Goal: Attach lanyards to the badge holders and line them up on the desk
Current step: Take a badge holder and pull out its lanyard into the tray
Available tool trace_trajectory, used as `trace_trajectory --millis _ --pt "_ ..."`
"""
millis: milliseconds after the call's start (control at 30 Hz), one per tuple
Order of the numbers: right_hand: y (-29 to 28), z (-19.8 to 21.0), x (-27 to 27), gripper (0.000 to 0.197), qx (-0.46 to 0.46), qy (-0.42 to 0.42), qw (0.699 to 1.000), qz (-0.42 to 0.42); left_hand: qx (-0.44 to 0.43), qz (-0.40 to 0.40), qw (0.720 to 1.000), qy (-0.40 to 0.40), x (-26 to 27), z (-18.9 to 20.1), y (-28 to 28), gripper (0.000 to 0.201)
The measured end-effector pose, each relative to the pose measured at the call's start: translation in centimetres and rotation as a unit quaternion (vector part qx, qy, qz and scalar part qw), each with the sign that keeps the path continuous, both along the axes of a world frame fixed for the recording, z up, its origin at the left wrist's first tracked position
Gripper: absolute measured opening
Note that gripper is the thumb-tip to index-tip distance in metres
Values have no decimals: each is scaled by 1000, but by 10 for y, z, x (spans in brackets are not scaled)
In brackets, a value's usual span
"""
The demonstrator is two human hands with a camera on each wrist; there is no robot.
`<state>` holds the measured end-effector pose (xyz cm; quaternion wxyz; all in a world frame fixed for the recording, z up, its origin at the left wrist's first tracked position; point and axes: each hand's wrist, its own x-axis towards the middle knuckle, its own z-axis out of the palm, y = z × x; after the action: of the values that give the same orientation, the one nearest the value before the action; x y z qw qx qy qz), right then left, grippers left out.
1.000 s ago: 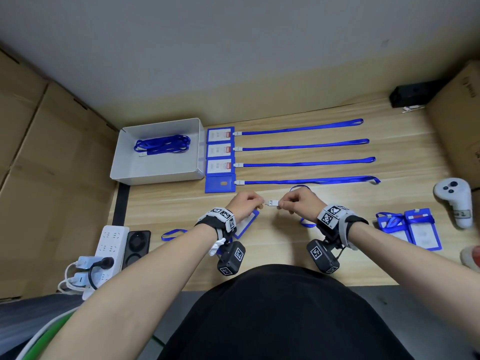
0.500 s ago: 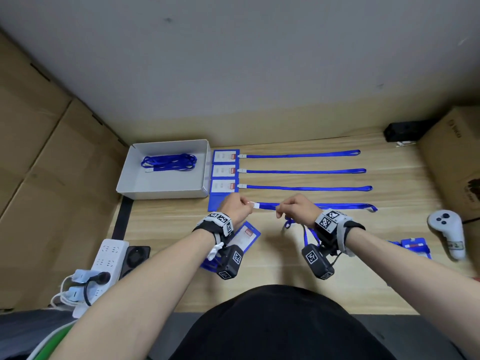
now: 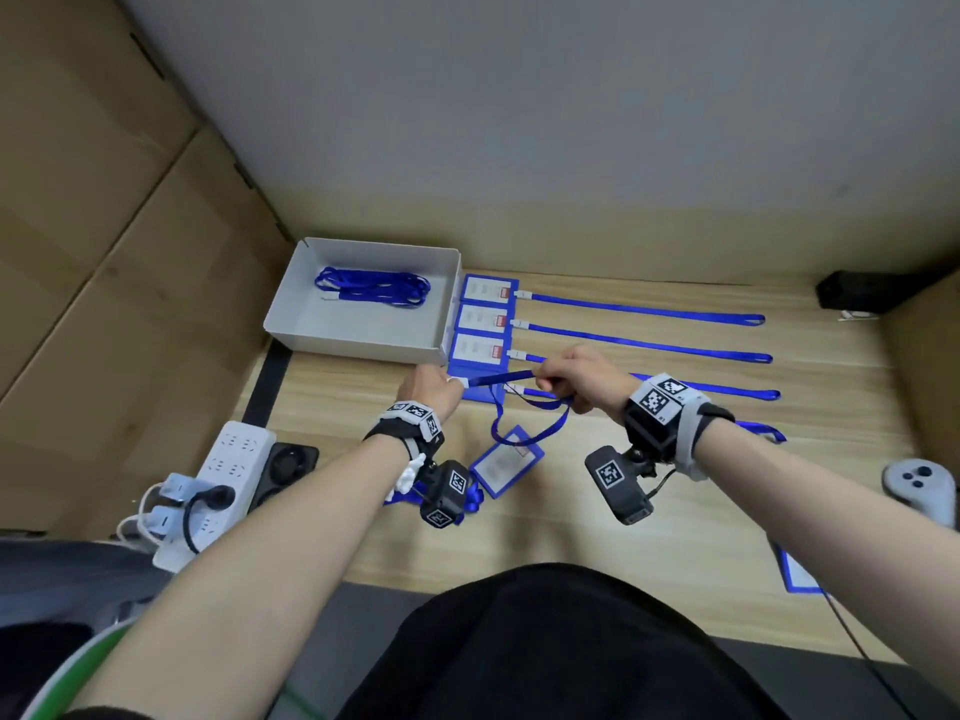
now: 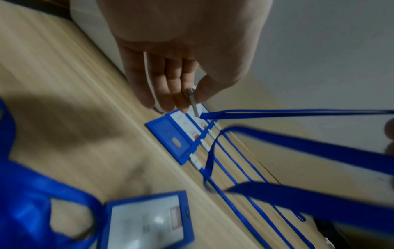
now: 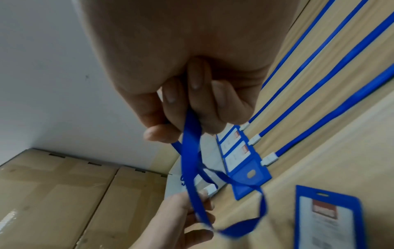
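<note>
My left hand (image 3: 451, 383) pinches the white clip (image 4: 193, 101) of a blue lanyard (image 3: 500, 379). My right hand (image 3: 546, 380) grips the strap (image 5: 190, 134) a short way along, so that stretch runs taut above the desk. The rest of the strap droops in a loop (image 3: 524, 433) onto a loose blue badge holder (image 3: 506, 467) lying flat below. Several holders (image 3: 485, 320) with lanyards clipped on lie in a row behind the hands, straps running right.
A grey tray (image 3: 311, 330) with spare lanyards (image 3: 371, 285) stands at the back left. Another lanyard (image 3: 470, 504) lies under my left wrist. A spare holder (image 3: 800, 569), a white controller (image 3: 919, 485) and cardboard boxes are to the right; a power strip (image 3: 228, 459) is to the left.
My hands rose from the desk and moved apart. The right hand slid from the clip along the strap, which is now drawn out between them. The view tilted upward.
</note>
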<state>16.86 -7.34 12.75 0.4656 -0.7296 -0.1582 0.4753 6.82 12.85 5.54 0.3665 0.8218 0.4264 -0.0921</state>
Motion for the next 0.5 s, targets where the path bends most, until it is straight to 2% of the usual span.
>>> trace_trajectory --millis 100,200,267,367,500 --pt "-32 -20 -3 35 -20 -17 1000 3 -39 -7 999 8 -4 -21 -22 12" --pt "-74 -52 -5 33 -80 -47 995 23 -126 -8 992 5 -14 -47 -50 21" --pt "-103 -79 -8 29 -124 -61 990 30 -170 -34 985 7 -22 -62 -68 28" --pt "-141 -115 -12 24 -168 -83 982 22 -212 -81 973 31 -29 -73 -94 27" --pt "-169 -140 -16 19 -196 -98 976 14 -198 -122 970 65 -23 -71 -123 25"
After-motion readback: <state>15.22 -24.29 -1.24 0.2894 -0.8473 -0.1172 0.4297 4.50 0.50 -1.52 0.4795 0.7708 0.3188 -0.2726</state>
